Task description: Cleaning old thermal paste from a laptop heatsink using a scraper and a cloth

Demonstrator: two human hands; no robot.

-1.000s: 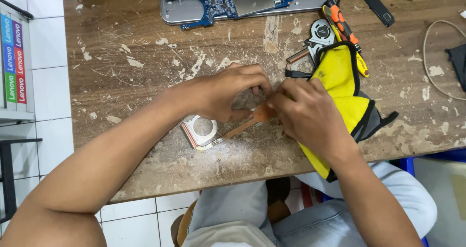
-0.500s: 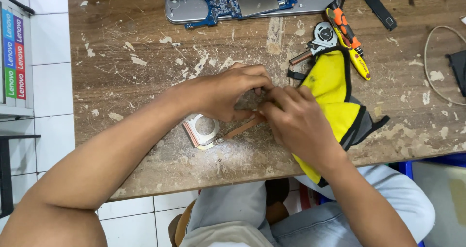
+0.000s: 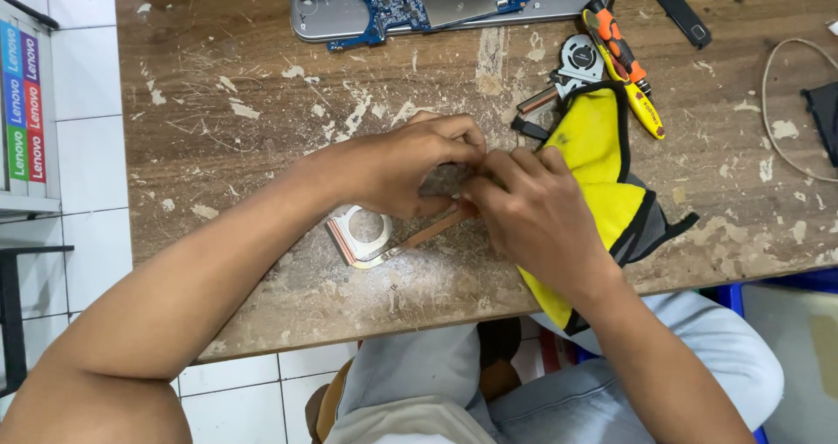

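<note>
Heat pipe: copper-coloured part lying flat on desk, near front edge, centre-left. One end is a flat metal plate w/ round cut-out; a thin copper bar runs from it up-right and disappears under both hands.

Left hand: palm down over the bar's upper end, fingers curled, fingertips meeting those of right hand. Looks pinched on something small at that spot; the item itself is hidden, so can't tell exactly what is gripped beyond the bar end.

Right hand: also palm down, fingers bent, thumb pressed at the bar's end, touching left hand. Wrist and heel of hand rest on yellow cloth.

Surroundings:
- Yellow cloth w/ dark edging, just right of hands, hangs partly over desk's front edge.
- Small round fan at cloth's top edge, touching it.
- Screwdriver, orange/yellow handle, beside fan on its right, angled.
- Opened laptop, blue circuit board exposed, at far edge of desk, well apart from hands.
- Black strap right of laptop.
- Pale cable looped at right side of desk.
- Desk surface: worn wood, flaked white paint.
- Person's lap in grey cloth visible below desk edge.
</note>
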